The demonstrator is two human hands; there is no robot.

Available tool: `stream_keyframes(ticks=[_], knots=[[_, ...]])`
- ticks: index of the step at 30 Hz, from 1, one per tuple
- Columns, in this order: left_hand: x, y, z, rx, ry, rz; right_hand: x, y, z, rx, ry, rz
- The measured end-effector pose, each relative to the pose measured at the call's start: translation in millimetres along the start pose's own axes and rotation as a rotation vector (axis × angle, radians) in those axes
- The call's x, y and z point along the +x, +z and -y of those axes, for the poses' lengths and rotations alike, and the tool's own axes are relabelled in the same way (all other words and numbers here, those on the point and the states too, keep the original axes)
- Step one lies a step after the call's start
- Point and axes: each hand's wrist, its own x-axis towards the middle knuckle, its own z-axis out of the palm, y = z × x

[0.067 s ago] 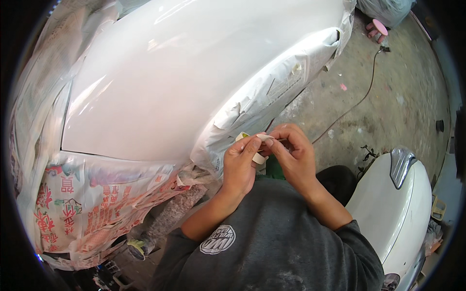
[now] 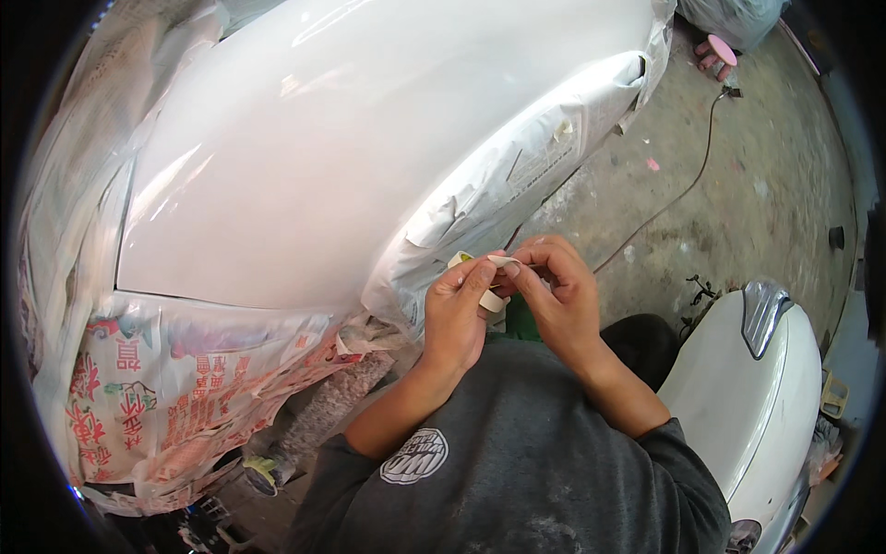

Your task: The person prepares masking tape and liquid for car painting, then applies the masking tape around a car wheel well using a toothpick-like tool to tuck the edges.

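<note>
In front of my chest, my left hand (image 2: 454,319) and my right hand (image 2: 565,300) meet with thumbs and fingertips pinched together. Between them is a small cream strip of masking tape (image 2: 501,262). More of the same cream material (image 2: 492,302) shows below the left fingers, and a cream and yellow edge (image 2: 460,259) peeks out behind them, perhaps the tape roll. My fingers hide most of it. Just beyond my hands lies a glossy white car body panel (image 2: 305,175), its wheel arch edge covered with masking paper (image 2: 503,171).
Printed newspaper masking (image 2: 203,388) covers the body at the lower left. A dark cable (image 2: 678,198) runs across the stained concrete floor (image 2: 784,166) past a pink round-topped object (image 2: 722,52). Close on my right stands a white rounded body (image 2: 738,397) with a clear lamp, like a scooter's.
</note>
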Motion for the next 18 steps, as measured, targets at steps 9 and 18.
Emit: stream_keyframes(ticks=[9, 18], knots=[[35.5, -9.9, 13.8, 0.039, -0.143, 0.105, 66.7, 26.5, -6.9, -0.234, -0.397, -0.187], [44.0, -22.2, 21.7, 0.085, -0.141, 0.021, 94.7, 53.2, -25.4, -0.227, -0.314, -0.219]])
